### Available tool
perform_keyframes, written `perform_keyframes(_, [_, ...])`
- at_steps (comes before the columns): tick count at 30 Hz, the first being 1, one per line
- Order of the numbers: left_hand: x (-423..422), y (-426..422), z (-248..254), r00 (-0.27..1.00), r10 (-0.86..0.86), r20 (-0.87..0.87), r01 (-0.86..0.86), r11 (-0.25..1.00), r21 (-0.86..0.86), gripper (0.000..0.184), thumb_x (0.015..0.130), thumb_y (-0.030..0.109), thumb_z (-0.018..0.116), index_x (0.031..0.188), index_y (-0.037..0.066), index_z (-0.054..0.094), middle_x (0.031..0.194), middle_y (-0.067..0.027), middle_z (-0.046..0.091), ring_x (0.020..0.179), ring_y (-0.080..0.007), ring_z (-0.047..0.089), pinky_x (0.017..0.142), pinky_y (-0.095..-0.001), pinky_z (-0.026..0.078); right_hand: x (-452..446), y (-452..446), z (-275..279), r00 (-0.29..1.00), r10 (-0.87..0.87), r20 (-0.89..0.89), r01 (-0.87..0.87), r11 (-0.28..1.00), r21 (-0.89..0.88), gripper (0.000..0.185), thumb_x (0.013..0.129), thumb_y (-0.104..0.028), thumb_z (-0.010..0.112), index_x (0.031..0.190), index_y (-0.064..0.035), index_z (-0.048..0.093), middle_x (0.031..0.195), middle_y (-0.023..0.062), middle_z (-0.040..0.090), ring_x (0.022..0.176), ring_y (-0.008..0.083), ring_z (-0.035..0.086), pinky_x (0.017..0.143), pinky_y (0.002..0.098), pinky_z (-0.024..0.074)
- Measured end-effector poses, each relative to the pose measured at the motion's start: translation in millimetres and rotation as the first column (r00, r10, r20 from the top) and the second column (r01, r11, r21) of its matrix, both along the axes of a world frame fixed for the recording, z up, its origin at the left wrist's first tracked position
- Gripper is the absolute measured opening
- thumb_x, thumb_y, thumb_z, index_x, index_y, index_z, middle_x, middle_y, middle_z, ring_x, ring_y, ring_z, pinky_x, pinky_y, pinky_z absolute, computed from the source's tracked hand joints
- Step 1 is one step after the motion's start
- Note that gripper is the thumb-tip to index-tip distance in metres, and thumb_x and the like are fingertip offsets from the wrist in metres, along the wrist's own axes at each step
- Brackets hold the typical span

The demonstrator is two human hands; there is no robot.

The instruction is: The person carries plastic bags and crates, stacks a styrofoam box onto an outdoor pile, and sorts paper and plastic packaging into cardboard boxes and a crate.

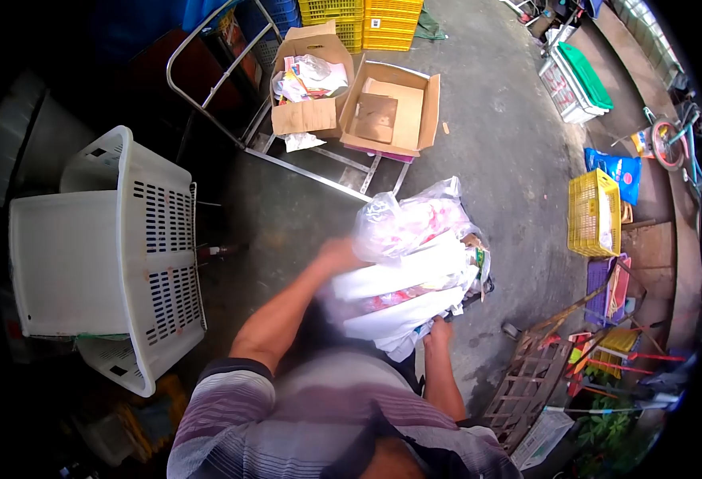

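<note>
In front of my body is a bulky bundle of white sheets and plastic bags (403,291). A clear plastic bag (415,223) with pink and white contents lies across its far end. My left hand (339,255) is closed at the bundle's left side near that bag, slightly blurred, its fingertips hidden behind the plastic. At the near right corner my right hand (439,329) is closed on the bundle's edge, with its fingers partly under it. Green printed packaging (477,259) shows at the right side. What lies beneath the bundle is mostly hidden.
Ahead, a metal trolley (311,169) carries a cardboard box of wrappers (307,116) and an open cardboard box (403,104). White crates (159,263) stand left. A yellow crate (594,215), a lidded white box (575,84) and a wooden cart (527,383) line the right.
</note>
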State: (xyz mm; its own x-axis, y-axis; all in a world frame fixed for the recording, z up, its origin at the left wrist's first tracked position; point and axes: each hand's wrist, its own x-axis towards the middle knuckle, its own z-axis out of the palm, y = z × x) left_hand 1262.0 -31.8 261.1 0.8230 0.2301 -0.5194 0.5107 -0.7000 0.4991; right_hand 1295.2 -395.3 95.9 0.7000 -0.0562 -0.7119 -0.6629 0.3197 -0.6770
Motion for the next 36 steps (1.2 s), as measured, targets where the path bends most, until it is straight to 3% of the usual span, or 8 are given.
perform_keyframes(6, [68, 98, -47, 0.999, -0.024, -0.024, 0.021, 0.995, -0.095, 0.059, 0.078, 0.067, 0.061, 0.127, 0.034, 0.066, 0.121, -0.0106, 0.068, 0.108, -0.0345, 0.065, 0.100, -0.0460, 0.046, 58, 84, -35, 0.999, -0.021, -0.043, 0.019, 0.998, -0.057, 0.044, 0.085, 0.009, 0.048, 0.129, 0.0065, 0.051, 0.120, 0.0198, 0.063, 0.104, 0.0352, 0.066, 0.086, 0.0467, 0.0573])
perform_keyframes(13, [214, 216, -69, 0.980, -0.190, -0.057, 0.192, 0.981, 0.024, 0.086, 0.072, 0.070, 0.067, 0.126, 0.004, 0.063, 0.123, -0.0234, 0.064, 0.115, -0.0386, 0.060, 0.104, -0.0442, 0.042, 117, 217, -50, 0.948, -0.223, -0.229, 0.235, 0.971, 0.029, 0.038, 0.092, 0.004, 0.045, 0.129, 0.0051, 0.050, 0.122, 0.0220, 0.062, 0.103, 0.0372, 0.067, 0.084, 0.0524, 0.0581])
perform_keyframes(16, [254, 255, -128, 0.953, -0.199, 0.229, 0.218, 0.974, -0.061, 0.064, 0.083, 0.046, 0.068, 0.133, 0.008, 0.056, 0.131, -0.0208, 0.060, 0.118, -0.0386, 0.057, 0.103, -0.0455, 0.042, 129, 268, -122, 0.920, -0.292, -0.262, 0.298, 0.954, -0.020, 0.036, 0.096, 0.000, 0.043, 0.130, 0.0034, 0.050, 0.121, 0.0193, 0.063, 0.107, 0.0361, 0.066, 0.089, 0.0522, 0.0565])
perform_keyframes(19, [278, 284, -171, 0.995, -0.030, 0.094, 0.043, 0.990, -0.137, 0.062, 0.084, 0.033, 0.069, 0.140, 0.015, 0.048, 0.127, -0.0207, 0.061, 0.116, -0.0393, 0.057, 0.097, -0.0459, 0.047, 145, 328, -179, 0.787, -0.397, -0.473, 0.485, 0.871, 0.076, 0.030, 0.099, -0.009, 0.046, 0.125, -0.0003, 0.056, 0.123, 0.0187, 0.063, 0.108, 0.0359, 0.064, 0.094, 0.0542, 0.0535])
perform_keyframes(23, [305, 286, -134, 0.982, -0.013, 0.187, 0.042, 0.988, -0.152, 0.071, 0.078, 0.024, 0.072, 0.143, 0.018, 0.046, 0.130, -0.0190, 0.060, 0.119, -0.0381, 0.056, 0.101, -0.0467, 0.045, 106, 322, -205, 0.950, -0.154, -0.270, 0.208, 0.961, 0.183, 0.029, 0.098, -0.013, 0.054, 0.123, 0.0003, 0.056, 0.119, 0.0181, 0.063, 0.106, 0.0368, 0.064, 0.090, 0.0538, 0.0540])
perform_keyframes(28, [317, 291, -147, 0.967, -0.107, 0.232, 0.153, 0.970, -0.188, 0.096, 0.065, 0.031, 0.084, 0.148, 0.011, 0.039, 0.143, -0.0195, 0.049, 0.129, -0.0383, 0.048, 0.108, -0.0427, 0.040, 164, 351, -84, 0.791, -0.235, -0.564, 0.246, 0.968, -0.059, 0.023, 0.096, -0.013, 0.055, 0.116, -0.0016, 0.058, 0.097, 0.0114, 0.064, 0.077, 0.0255, 0.066, 0.061, 0.0412, 0.0551])
perform_keyframes(31, [335, 284, -127, 0.980, -0.110, 0.165, 0.157, 0.940, -0.303, 0.111, 0.060, 0.040, 0.088, 0.150, 0.005, 0.032, 0.144, -0.0210, 0.047, 0.131, -0.0387, 0.047, 0.110, -0.0414, 0.038, 152, 345, -81, 0.930, 0.004, -0.367, -0.115, 0.952, -0.282, 0.019, 0.096, -0.018, 0.058, 0.108, -0.0038, 0.056, 0.082, 0.0051, 0.055, 0.057, 0.0151, 0.053, 0.047, 0.0307, 0.0428])
perform_keyframes(36, [329, 264, -160, 0.972, -0.209, 0.104, 0.216, 0.974, -0.064, 0.117, 0.057, 0.048, 0.089, 0.146, -0.003, 0.033, 0.142, -0.0246, 0.046, 0.132, -0.0395, 0.043, 0.110, -0.0444, 0.037, 187, 357, -74, 0.912, -0.112, -0.394, 0.029, 0.977, -0.211, 0.040, 0.091, -0.036, 0.067, 0.111, -0.0052, 0.054, 0.084, 0.0031, 0.051, 0.064, 0.0140, 0.049, 0.051, 0.0278, 0.0409])
